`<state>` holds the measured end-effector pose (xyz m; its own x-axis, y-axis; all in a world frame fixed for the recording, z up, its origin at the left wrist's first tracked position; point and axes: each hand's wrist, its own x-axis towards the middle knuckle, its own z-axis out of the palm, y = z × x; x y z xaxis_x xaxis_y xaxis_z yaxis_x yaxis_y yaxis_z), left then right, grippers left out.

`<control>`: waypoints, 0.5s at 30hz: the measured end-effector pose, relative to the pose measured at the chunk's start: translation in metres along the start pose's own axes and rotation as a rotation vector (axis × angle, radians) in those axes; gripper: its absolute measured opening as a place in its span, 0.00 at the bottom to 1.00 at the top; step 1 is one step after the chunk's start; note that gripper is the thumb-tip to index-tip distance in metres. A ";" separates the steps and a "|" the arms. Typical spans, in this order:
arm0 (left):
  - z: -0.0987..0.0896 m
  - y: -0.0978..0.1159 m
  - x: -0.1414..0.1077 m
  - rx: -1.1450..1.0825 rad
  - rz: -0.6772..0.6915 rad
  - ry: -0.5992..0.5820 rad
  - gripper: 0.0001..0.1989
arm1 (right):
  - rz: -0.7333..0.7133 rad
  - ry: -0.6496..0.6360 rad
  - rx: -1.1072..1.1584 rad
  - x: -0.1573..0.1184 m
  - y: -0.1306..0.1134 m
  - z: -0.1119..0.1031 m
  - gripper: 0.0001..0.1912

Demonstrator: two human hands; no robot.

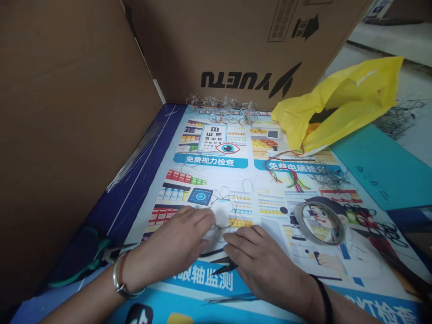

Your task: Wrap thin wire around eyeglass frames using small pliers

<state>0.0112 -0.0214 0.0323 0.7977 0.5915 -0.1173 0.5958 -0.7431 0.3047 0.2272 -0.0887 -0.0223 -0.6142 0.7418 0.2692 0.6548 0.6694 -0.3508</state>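
A thin bent-wire piece with several loops (232,204) lies over the printed sheet, between my two hands. At its left side my left hand (184,238) is closed, its fingertips pinching the wire. My right hand (256,258) closes on the lower right part of the wire, thumb and fingers together. A dark pointed tool tip (222,266) shows by the right hand's fingers; whether that hand grips it I cannot tell. Thin metal tweezers (232,298) lie below the right hand. Green-handled pliers (97,256) lie left of my left forearm.
Cardboard walls (209,40) stand at the back and left. Along the back lie tangled wire pieces (226,105). To the right are a yellow plastic bag (337,103), coloured threads (293,177), a tape roll (303,225), black bands (388,229) and a teal box (381,166). Straight wires (131,157) lie left.
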 end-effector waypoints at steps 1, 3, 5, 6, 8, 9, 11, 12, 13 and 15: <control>0.002 -0.002 0.002 -0.022 -0.042 0.032 0.20 | -0.002 -0.002 -0.003 0.000 0.000 0.000 0.13; 0.006 -0.007 0.005 -0.039 -0.077 0.092 0.21 | -0.005 0.000 -0.010 0.001 0.000 -0.001 0.12; 0.010 -0.011 0.008 -0.043 -0.068 0.121 0.21 | -0.002 -0.002 -0.012 0.001 -0.001 -0.002 0.12; 0.011 -0.012 0.009 -0.041 -0.063 0.124 0.20 | -0.001 -0.002 -0.010 0.001 -0.001 -0.002 0.12; 0.014 -0.013 0.011 -0.032 -0.063 0.120 0.20 | 0.000 -0.003 -0.003 0.001 -0.001 -0.002 0.12; 0.015 -0.013 0.012 -0.024 -0.066 0.118 0.21 | 0.000 -0.005 -0.002 0.001 -0.001 -0.002 0.12; 0.016 -0.013 0.014 -0.007 -0.067 0.115 0.21 | -0.002 -0.010 -0.005 0.001 -0.001 -0.002 0.11; 0.016 -0.014 0.015 0.001 -0.064 0.114 0.20 | -0.003 -0.016 -0.007 0.001 -0.001 -0.003 0.11; 0.017 -0.014 0.016 0.010 -0.061 0.116 0.20 | -0.002 -0.021 -0.008 0.001 -0.001 -0.003 0.11; 0.018 -0.015 0.017 0.038 -0.062 0.122 0.20 | 0.000 -0.027 -0.010 0.000 -0.001 -0.004 0.11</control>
<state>0.0179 -0.0057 0.0086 0.7438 0.6682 -0.0184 0.6482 -0.7142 0.2641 0.2276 -0.0891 -0.0186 -0.6260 0.7404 0.2449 0.6590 0.6701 -0.3414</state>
